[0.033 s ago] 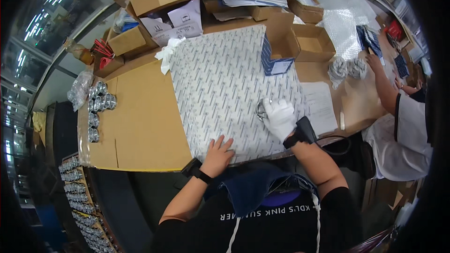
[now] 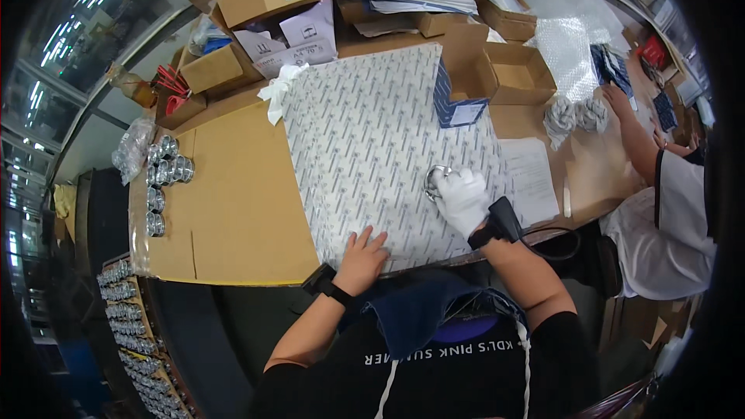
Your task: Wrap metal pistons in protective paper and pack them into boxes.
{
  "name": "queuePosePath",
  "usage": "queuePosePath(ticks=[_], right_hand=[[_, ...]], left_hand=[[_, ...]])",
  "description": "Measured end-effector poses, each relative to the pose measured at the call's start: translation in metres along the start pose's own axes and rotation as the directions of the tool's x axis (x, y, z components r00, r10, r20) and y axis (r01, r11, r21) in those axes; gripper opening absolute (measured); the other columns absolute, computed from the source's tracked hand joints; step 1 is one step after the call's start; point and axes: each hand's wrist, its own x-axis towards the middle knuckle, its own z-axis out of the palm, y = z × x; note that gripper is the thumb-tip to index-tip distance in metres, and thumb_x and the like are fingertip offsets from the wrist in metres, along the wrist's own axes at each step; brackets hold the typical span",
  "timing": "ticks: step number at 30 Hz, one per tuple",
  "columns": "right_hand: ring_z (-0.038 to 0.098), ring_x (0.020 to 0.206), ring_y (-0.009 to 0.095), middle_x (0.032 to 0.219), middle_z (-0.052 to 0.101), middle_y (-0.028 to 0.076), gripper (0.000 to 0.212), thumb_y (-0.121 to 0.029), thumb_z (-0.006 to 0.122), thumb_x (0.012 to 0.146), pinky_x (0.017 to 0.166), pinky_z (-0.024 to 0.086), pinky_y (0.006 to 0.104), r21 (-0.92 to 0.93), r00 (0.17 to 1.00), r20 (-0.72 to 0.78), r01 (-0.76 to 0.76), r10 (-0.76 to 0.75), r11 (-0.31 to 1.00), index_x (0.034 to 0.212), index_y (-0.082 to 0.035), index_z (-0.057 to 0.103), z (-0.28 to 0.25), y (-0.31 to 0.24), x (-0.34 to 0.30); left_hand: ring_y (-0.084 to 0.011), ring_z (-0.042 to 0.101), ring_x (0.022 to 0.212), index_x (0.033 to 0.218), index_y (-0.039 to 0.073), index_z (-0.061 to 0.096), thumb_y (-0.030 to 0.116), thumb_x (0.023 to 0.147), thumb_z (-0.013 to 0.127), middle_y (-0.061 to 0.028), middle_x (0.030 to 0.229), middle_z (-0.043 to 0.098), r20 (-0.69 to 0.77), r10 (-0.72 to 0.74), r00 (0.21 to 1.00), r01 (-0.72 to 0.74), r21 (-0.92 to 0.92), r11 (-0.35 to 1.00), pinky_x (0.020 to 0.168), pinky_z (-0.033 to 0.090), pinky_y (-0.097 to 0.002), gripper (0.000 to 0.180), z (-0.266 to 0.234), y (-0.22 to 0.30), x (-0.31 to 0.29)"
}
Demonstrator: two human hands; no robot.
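Note:
My right hand (image 2: 463, 202), in a white glove, has its fingers on a shiny round metal part (image 2: 431, 184), ring-like at its rim. The glove covers much of the part, which rests on or just above a white sheet with a grey printed pattern (image 2: 365, 140). My bare left hand (image 2: 363, 260) lies flat with fingers spread on the near edge of that sheet. Several similar metal parts (image 2: 169, 171) stand grouped on brown cardboard (image 2: 240, 186) at the left.
A blue-and-brown open box (image 2: 463, 112) and a shallow carton (image 2: 518, 77) stand behind the sheet. Printed papers (image 2: 528, 178) lie at the right. Trays of metal parts (image 2: 140, 334) sit below left. Another person's arm (image 2: 632, 140) reaches in from the right, near crumpled grey gloves (image 2: 576, 115).
My right-hand fingers have shifted slightly on the metal part, so more of its far rim shows. My left hand stays in place.

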Motion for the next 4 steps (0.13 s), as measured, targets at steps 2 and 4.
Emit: queuePosePath(ticks=[2, 4], right_hand=[[0.054, 0.093, 0.028, 0.097, 0.059, 0.013, 0.053, -0.028, 0.067, 0.065, 0.07, 0.042, 0.044, -0.072, 0.997, 0.073, 0.015, -0.01, 0.997, 0.114, -0.01, 0.058, 0.029, -0.001, -0.001], [0.054, 0.095, 0.029, 0.102, 0.059, 0.011, 0.056, -0.027, 0.068, 0.063, 0.071, 0.042, 0.0473, -0.033, 0.971, 0.117, -0.204, 0.207, 0.978, 0.115, -0.011, 0.058, 0.055, 0.002, 0.005]], left_hand=[[-0.033, 0.043, 0.121, 0.091, 0.009, 0.062, 0.014, 0.079, 0.058, -0.0076, 0.123, 0.054, 0.018, -0.023, 1.0, 0.024, -0.04, 0.999, 0.098, 0.033, -0.0549, 0.013, -0.003, -0.002, 0.003], [-0.0299, 0.046, 0.119, 0.097, 0.009, 0.06, 0.02, 0.076, 0.064, -0.007, 0.12, 0.057, 0.028, -0.039, 0.999, 0.042, -0.116, 0.992, 0.099, 0.033, -0.0523, 0.024, 0.002, -0.008, 0.005]])
